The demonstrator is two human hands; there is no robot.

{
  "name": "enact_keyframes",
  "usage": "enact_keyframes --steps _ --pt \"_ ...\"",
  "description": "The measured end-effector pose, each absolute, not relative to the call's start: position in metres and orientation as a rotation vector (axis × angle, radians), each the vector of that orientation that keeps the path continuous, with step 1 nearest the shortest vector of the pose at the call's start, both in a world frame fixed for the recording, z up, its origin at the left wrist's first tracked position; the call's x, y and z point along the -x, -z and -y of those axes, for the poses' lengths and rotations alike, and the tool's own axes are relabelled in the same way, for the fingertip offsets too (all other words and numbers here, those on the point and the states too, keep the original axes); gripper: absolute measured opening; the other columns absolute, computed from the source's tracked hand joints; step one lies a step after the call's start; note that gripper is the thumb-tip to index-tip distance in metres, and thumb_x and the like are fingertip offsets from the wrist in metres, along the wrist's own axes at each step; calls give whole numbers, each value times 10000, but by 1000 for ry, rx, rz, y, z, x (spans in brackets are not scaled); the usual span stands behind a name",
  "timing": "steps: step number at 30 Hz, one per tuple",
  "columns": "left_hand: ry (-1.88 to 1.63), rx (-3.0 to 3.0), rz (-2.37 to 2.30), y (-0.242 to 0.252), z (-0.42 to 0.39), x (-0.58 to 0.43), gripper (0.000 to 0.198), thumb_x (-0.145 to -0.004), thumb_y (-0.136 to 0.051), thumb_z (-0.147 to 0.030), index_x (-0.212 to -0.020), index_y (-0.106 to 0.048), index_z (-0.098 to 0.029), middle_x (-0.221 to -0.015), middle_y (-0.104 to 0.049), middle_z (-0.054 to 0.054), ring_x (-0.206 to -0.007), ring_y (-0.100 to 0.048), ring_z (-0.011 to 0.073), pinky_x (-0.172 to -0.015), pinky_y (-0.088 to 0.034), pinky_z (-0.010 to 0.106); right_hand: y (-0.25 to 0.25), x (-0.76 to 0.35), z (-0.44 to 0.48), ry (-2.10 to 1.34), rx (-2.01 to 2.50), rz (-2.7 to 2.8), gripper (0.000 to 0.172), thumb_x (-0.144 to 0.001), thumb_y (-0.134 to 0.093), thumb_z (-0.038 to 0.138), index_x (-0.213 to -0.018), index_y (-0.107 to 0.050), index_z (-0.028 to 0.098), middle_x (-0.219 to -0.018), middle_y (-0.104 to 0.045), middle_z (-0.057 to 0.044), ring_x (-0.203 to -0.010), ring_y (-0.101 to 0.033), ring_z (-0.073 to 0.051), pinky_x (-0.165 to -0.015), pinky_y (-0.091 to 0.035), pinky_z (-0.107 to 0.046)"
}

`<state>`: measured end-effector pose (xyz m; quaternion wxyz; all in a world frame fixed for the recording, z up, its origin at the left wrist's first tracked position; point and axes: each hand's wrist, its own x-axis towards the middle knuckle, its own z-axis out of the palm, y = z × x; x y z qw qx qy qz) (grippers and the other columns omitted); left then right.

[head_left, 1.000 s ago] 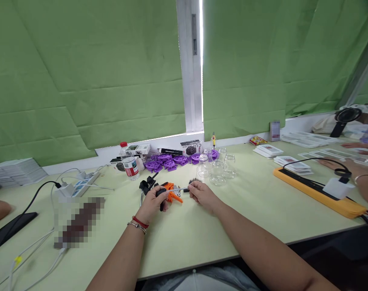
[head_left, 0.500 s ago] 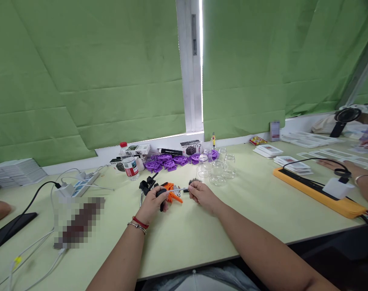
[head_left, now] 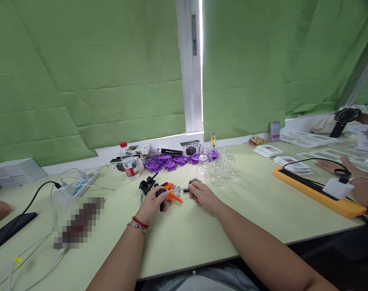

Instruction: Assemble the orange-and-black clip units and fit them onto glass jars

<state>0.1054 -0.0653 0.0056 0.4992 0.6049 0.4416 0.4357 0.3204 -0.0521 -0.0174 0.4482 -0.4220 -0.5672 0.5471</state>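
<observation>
My left hand [head_left: 152, 204] is closed round the black handle of a small screwdriver [head_left: 162, 195] whose thin metal shaft points right. My right hand [head_left: 202, 195] pinches the shaft's tip end, where a small dark bit [head_left: 186, 190] sits. Both hands rest on the pale green table [head_left: 184, 238]. Under the shaft lie orange plastic pieces [head_left: 172, 193] and a few loose metal bits [head_left: 177, 190]. A black clamp-like part [head_left: 147, 184] lies just left of my left hand. A row of small dark bits [head_left: 195, 180] lies beyond my right hand.
Several clear glass jars [head_left: 216, 169], purple plastic discs [head_left: 168, 161], a water bottle [head_left: 129, 164] and small boxes [head_left: 190, 147] stand farther back. A power strip [head_left: 81, 184] with cables lies left. At right, an orange-edged pad [head_left: 319, 192] and another person's hands [head_left: 338, 165] over white cards.
My hands and the screwdriver have stayed put. At the far right the other person's hands have shifted over the white cards, one lifting a card.
</observation>
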Motion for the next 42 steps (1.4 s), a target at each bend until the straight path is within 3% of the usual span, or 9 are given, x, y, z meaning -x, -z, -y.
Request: enact_keyframes --steps 5,13,23,42 --pt "-1051 -1463 -1090 -6 66 -106 292 -750 -609 -440 -817 -503 -176 -501 -548 -47 -410 -529 117 -416 -399 222 23 -321 48 -1355 982 1422 226 -788 -559 402 -876 -486 206 -617 -527 46 -442 -346 -61 -433 -264 -202" --pt "-1029 -1477 -1088 -5 65 -105 291 -773 -592 -430 -871 -499 -172 -466 -555 -39 -408 -513 115 -411 -382 209 23 -321 49 -1339 998 1444 188 -806 -532 384 -824 -479 205 -623 -541 39 -444 -351 -64 -431 -264 -204" --pt "-1041 -1462 -1084 -4 65 -106 299 -749 -608 -435 -857 -518 -171 -495 -544 -46 -413 -528 116 -407 -392 214 22 -320 50 -1313 1028 1462 268 -821 -512 445 -725 -478 197 -595 -533 26 -437 -347 -71 -431 -262 -212" --pt "-1005 -1466 -1070 -3 64 -108 280 -758 -602 -432 -816 -501 -177 -531 -549 -45 -408 -520 106 -409 -407 222 21 -321 50 -1324 1061 1491 305 -850 -475 398 -636 -485 181 -559 -523 14 -437 -339 -69 -436 -247 -213"
